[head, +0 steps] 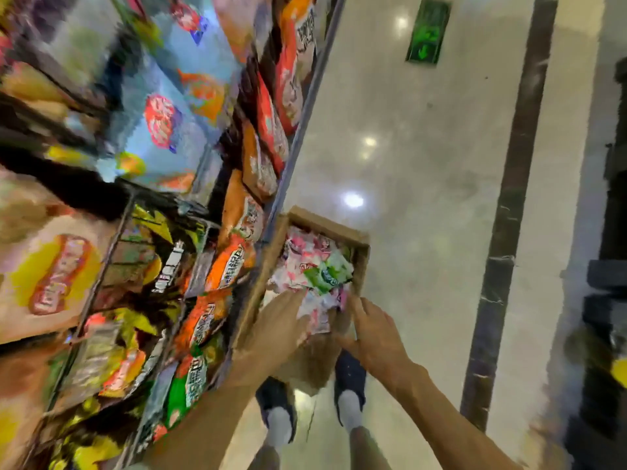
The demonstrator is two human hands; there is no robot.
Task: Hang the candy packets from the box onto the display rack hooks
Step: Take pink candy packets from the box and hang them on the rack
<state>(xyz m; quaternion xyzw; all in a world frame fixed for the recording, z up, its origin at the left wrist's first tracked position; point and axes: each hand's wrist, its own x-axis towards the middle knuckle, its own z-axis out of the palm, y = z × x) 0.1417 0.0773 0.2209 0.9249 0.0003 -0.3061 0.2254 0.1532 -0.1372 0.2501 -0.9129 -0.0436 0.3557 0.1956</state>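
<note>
- Pink, white and green plastic candy packets [314,262] fill an open brown cardboard box [361,262] on the glossy floor, beside the wire display rack [112,252].
- Left hand [281,329] reaches in, fingers straight, touching packets.
- Right hand [375,334], fingers spread, hovers at the box's near edge.

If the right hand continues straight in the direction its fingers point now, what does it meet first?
Most likely the pink and white candy packets at the near end of the cardboard box. The right hand points up-left toward them, though depth is unclear.
</note>
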